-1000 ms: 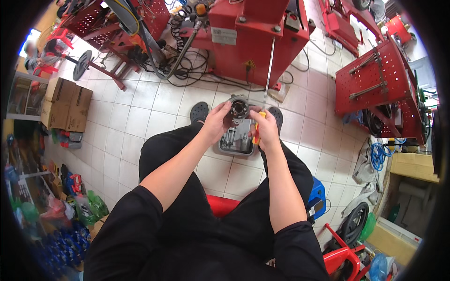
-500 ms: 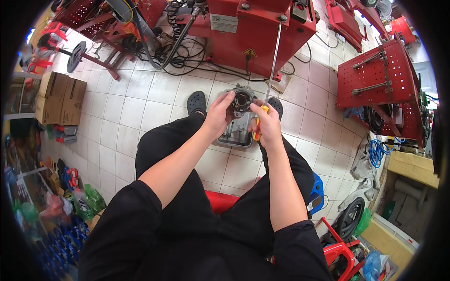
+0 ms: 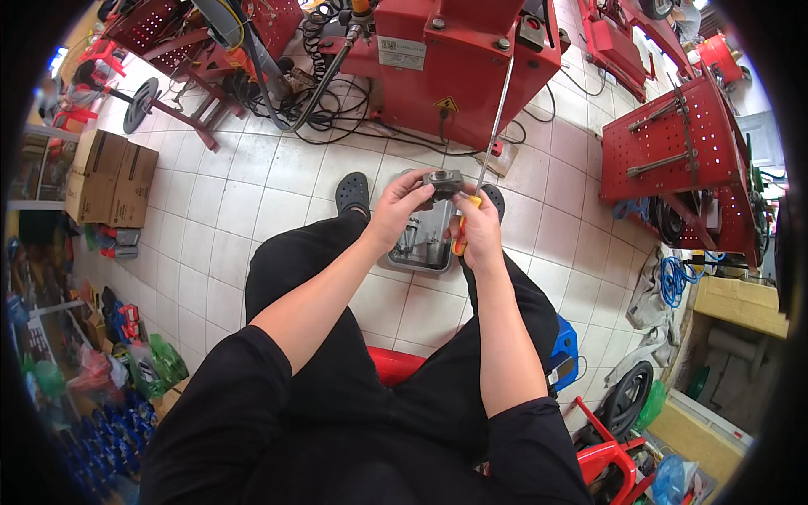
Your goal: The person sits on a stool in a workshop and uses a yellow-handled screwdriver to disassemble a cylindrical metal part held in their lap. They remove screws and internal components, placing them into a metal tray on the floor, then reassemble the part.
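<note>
One metal part (image 3: pixel 444 180) pinched in left hand (image 3: pixel 396 210); right hand (image 3: pixel 481 233) gripping screwdriver (image 3: pixel 475 201); tiles (image 3: pixel 383 310) surround tray edge (image 3: pixel 421 269).

Forearms (image 3: pixel 326 288) extended, fingers (image 3: pixel 414 197) curled

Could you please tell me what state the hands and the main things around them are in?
Left hand: closed on the metal part
Right hand: closed around the screwdriver
Metal part: held up, seen nearly edge-on
Screwdriver: shaft pointing away from the person
Tray: open, with metal pieces inside
Clogs: worn
Blue hose: coiled
</note>
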A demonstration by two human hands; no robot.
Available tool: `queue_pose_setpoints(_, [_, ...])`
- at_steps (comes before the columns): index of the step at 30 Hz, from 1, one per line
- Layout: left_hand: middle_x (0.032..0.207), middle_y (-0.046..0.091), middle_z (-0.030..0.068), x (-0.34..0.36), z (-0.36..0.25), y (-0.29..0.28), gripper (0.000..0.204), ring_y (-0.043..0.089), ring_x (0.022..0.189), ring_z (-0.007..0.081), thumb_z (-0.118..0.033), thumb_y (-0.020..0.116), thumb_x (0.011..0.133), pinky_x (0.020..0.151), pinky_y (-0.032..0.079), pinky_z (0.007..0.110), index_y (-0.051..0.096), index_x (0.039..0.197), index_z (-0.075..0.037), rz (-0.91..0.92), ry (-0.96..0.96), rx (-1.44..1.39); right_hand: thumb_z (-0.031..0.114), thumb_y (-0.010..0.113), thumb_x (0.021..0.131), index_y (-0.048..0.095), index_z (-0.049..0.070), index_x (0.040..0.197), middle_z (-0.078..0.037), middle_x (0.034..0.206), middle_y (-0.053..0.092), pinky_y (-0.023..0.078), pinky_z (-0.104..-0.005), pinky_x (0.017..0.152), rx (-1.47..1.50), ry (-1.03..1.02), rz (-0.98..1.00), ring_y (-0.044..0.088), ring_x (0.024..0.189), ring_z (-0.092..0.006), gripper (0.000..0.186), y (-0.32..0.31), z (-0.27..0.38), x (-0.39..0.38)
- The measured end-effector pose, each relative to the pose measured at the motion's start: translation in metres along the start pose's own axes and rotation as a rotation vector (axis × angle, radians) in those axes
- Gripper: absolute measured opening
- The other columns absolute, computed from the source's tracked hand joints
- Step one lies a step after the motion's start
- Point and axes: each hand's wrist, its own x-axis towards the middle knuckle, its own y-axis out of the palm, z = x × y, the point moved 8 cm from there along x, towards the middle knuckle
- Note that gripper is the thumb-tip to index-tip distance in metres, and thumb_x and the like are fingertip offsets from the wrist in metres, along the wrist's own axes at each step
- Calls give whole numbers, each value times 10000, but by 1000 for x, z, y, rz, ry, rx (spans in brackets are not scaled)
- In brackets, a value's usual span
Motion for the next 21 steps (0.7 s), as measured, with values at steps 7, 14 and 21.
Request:
queue_pose_setpoints(7, [1077,595,42,-1,-8,9,308,543,984,109,-125,498,903,854,427,256,525,1193,-27,95,115,92,71,537,830,512,26,1107,-76,979,592,457,-260,402,-6,-29,-26,461,409,-86,282,-3,1,1])
queue_pose_setpoints(14, [916,612,4,-4,-3,2,320,536,826,53,-256,602,887,715,426,201,588,1068,8,-78,-60,124,133,563,828,567,0,1029,-73,827,605,405,-228,371,-223,-117,-3,443,373,-75,241,-6,22,0])
queue_pose_setpoints(21, [849,620,-1,-6,8,3,320,541,766,47,-294,617,876,683,433,197,623,976,10,-53,-172,162,193,684,795,622,-5,933,-10,629,562,349,-192,360,-398,-115,-11,448,383,-55,250,-4,22,-1])
